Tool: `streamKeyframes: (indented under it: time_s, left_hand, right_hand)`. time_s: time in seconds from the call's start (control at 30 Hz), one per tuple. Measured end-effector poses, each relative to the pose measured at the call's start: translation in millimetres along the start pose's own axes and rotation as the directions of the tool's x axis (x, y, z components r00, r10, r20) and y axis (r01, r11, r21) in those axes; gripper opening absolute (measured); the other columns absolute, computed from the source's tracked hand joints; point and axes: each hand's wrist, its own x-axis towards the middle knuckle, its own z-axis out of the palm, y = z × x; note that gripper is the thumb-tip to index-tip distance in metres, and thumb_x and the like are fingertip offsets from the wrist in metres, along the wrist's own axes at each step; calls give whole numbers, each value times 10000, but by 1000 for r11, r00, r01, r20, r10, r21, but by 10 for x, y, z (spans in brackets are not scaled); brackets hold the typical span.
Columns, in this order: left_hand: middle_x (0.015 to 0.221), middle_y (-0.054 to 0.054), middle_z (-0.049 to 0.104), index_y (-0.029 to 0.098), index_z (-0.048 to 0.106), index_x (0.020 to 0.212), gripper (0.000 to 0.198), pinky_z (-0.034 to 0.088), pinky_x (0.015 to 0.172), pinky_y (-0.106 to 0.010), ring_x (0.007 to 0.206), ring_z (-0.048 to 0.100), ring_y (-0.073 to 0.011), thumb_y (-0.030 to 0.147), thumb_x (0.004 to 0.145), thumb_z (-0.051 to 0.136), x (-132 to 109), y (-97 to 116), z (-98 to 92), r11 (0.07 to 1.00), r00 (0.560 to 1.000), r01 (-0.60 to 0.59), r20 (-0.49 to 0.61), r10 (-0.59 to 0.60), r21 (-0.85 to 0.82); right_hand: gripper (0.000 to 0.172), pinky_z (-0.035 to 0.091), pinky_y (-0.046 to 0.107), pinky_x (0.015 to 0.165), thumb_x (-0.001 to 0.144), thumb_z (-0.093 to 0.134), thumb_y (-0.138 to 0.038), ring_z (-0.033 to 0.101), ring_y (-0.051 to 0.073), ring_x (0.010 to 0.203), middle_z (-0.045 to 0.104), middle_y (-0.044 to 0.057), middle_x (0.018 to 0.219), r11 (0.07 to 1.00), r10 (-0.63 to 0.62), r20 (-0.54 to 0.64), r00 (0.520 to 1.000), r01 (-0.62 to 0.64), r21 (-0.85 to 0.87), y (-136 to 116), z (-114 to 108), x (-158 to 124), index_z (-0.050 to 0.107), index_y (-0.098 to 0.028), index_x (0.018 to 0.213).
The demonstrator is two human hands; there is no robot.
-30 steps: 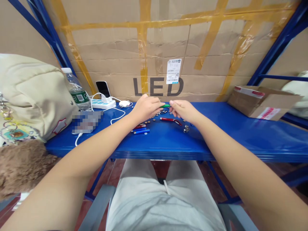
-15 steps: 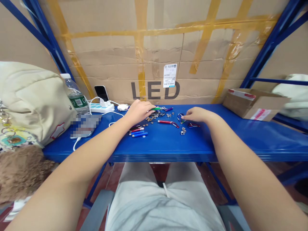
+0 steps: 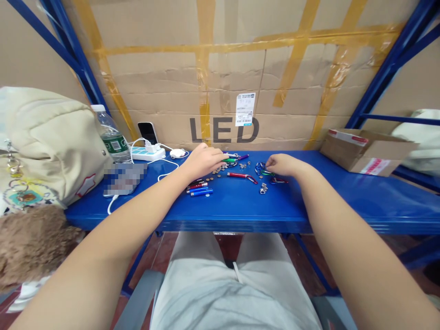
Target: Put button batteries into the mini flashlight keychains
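Observation:
My left hand [image 3: 208, 160] reaches over a pile of small metal parts, its fingers closed around a green penlight tube [image 3: 231, 160] at the fingertips. Purple [image 3: 243, 157] and silver pieces lie just beyond it. To the right, the fingertips of my right hand [image 3: 280, 163] are pinched together among blue carabiners [image 3: 260, 167] and a green carabiner [image 3: 268, 173]; what they grip is hidden. A red penlight with a carabiner [image 3: 237, 175] lies between the hands. Blue penlight tubes [image 3: 201, 192] and dark red ones rest below my left wrist.
Small brass-coloured discs [image 3: 216, 172] and silver clips [image 3: 263, 188] lie on the blue table [image 3: 240, 208]. A power strip [image 3: 147, 153], phone, bottle [image 3: 113, 140] and bag [image 3: 48, 142] stand left. An open cardboard box [image 3: 366, 151] sits right, and a large carton stands behind.
The green tube at my left hand sits slightly lower, beside a silver piece. My right fingers have lifted a little, and more of the green carabiner shows beneath them. The view shifts slightly.

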Motion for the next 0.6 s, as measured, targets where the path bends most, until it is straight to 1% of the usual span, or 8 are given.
streamKeyframes:
  time_s: [0.03, 0.13, 0.27, 0.37, 0.43, 0.5, 0.57, 0.6]
  left_hand:
    - [1033, -65, 740, 215, 672, 1120, 337, 277, 694, -325, 912, 652, -174, 385, 1014, 402, 1, 3, -7, 1000, 1000, 4, 7, -4, -2]
    - [1044, -65, 736, 210, 675, 1126, 340, 288, 714, -328, 916, 650, -176, 381, 1014, 403, 7, 20, -20, 1000, 999, 8, 40, -8, -2]
    - [1042, -71, 733, 210, 678, 1136, 327, 312, 742, -326, 918, 650, -177, 373, 1005, 426, 10, 45, -34, 1000, 995, 6, 100, -4, -26]
    - [1054, -78, 730, 210, 674, 1149, 337, 336, 765, -325, 945, 649, -181, 379, 1006, 419, 14, 55, -46, 998, 990, 7, 140, 2, -68]
    - [1061, -83, 726, 206, 664, 1156, 328, 356, 786, -326, 971, 648, -187, 370, 1005, 424, 23, 62, -51, 995, 984, 24, 176, -7, -96]
    - [1096, -94, 714, 190, 642, 1165, 300, 381, 819, -329, 999, 644, -197, 336, 998, 441, 40, 78, -53, 989, 976, 77, 214, -48, -129]
    - [1144, -115, 690, 161, 598, 1184, 279, 409, 844, -334, 1012, 641, -212, 290, 984, 452, 60, 109, -56, 970, 959, 174, 252, -128, -172]
    - [1158, -127, 678, 149, 570, 1196, 278, 424, 843, -335, 1009, 641, -217, 269, 976, 450, 69, 130, -60, 952, 947, 232, 270, -174, -200]
  right_hand:
    - [163, 472, 256, 696, 796, 639, -238, 672, 200, 852, 747, 80, 979, 1000, 5, 17, 1000, -4, -18, -9, -4, -5, 731, -169, 910]
    - [209, 454, 270, 639, 824, 632, -351, 657, 194, 748, 743, 75, 854, 998, 14, 117, 993, -6, -70, -39, -20, -27, 729, -167, 800]
    - [254, 430, 270, 609, 843, 612, -368, 628, 177, 687, 727, 68, 789, 997, -1, 161, 987, 14, -79, -46, -23, -36, 714, -164, 732]
    - [222, 417, 273, 594, 833, 625, -344, 621, 176, 675, 717, 60, 756, 998, -16, 155, 988, 26, -63, -14, -2, -4, 702, -169, 721]
    - [178, 418, 276, 600, 824, 631, -306, 624, 182, 688, 718, 67, 771, 998, -22, 102, 995, 28, -53, 3, 16, 23, 688, -171, 722]
    - [142, 428, 276, 626, 822, 633, -284, 629, 187, 728, 723, 77, 819, 998, -56, -22, 998, 56, 0, -14, 27, 26, 669, -173, 741]
    - [128, 440, 271, 650, 836, 624, -289, 630, 181, 754, 722, 77, 847, 984, -112, -160, 981, 132, 121, -86, 29, -7, 649, -175, 785]
    - [130, 446, 265, 652, 849, 612, -296, 628, 171, 748, 719, 72, 843, 962, -143, -207, 968, 185, 203, -144, 30, -37, 638, -175, 811]
